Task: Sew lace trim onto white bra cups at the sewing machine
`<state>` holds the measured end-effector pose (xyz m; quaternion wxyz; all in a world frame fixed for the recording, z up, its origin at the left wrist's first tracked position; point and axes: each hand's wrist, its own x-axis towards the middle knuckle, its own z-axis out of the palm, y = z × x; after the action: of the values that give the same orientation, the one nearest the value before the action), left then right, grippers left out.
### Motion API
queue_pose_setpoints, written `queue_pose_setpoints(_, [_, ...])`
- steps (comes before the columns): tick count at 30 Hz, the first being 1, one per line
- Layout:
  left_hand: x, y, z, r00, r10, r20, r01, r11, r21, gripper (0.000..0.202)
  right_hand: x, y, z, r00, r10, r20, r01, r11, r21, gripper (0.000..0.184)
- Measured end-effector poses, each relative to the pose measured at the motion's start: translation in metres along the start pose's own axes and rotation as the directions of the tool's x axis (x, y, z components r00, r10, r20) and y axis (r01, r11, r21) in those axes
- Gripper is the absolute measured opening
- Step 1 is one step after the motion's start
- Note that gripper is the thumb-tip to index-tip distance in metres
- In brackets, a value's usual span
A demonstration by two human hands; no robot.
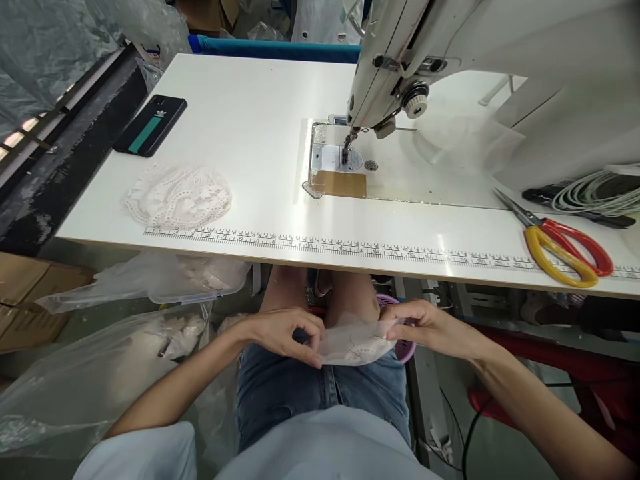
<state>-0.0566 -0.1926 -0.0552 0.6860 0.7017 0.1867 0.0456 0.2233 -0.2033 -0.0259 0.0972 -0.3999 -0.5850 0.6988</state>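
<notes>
Over my lap, a sheer white piece of fabric [353,343] with lace along it is stretched between both hands. My left hand [295,335] pinches its left end between thumb and fingers. At the other end my right hand [417,325] grips the edge, fingers closed. A folded pile of white lace [177,197] lies on the left part of the sewing table [250,133]. The sewing machine [385,80] stands at the right of the table, its presser foot [345,152] over the metal needle plate. No fabric shows under the foot.
A phone [151,125] lies at the table's far left. Scissors [560,247] with red and yellow handles rest at the right, beside a coil of pale cord [600,195]. A printed ruler [320,244] runs along the front edge. Plastic bags [100,380] fill the lower left.
</notes>
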Motion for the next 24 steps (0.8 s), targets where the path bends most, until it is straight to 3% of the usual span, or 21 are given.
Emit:
queue_pose_setpoints(2, [0.0, 0.003, -0.001, 0.997, -0.055, -0.061, 0.051, 0.996, -0.071, 0.022, 0.002, -0.001, 0.001, 1.0, -0.005, -0.006, 0.005, 1.0, -0.015, 0.025])
queue_pose_setpoints(5, [0.012, 0.003, 0.004, 0.979, -0.143, -0.147, 0.104, 0.964, -0.244, 0.057, 0.004, -0.003, 0.004, 1.0, 0.005, -0.005, -0.005, 1.0, -0.027, 0.025])
queue_pose_setpoints(7, [0.023, 0.001, 0.008, 0.969, -0.17, -0.179, 0.111, 0.948, -0.298, 0.07, 0.004, -0.003, 0.005, 1.0, 0.008, -0.008, -0.008, 1.0, -0.022, 0.025])
queue_pose_setpoints(10, [0.034, -0.001, 0.012, 0.961, -0.189, -0.203, 0.128, 0.952, -0.278, 0.061, 0.003, -0.001, 0.005, 1.0, 0.001, -0.026, -0.002, 1.0, -0.025, 0.024])
queue_pose_setpoints(16, [0.035, -0.001, 0.009, 0.985, -0.119, -0.127, 0.095, 0.979, -0.182, 0.027, 0.006, 0.004, 0.005, 0.999, -0.005, -0.047, 0.003, 0.999, -0.039, 0.025])
queue_pose_setpoints(19, [0.032, -0.001, 0.009, 0.977, -0.111, -0.181, 0.078, 0.98, -0.182, 0.023, 0.008, 0.004, 0.006, 0.999, -0.011, -0.048, 0.009, 0.999, -0.047, 0.026])
queue_pose_setpoints(24, [0.029, 0.003, 0.01, 0.952, -0.232, -0.2, 0.183, 0.955, -0.233, 0.025, 0.011, 0.004, 0.008, 0.998, 0.024, -0.064, -0.027, 0.999, -0.046, 0.031])
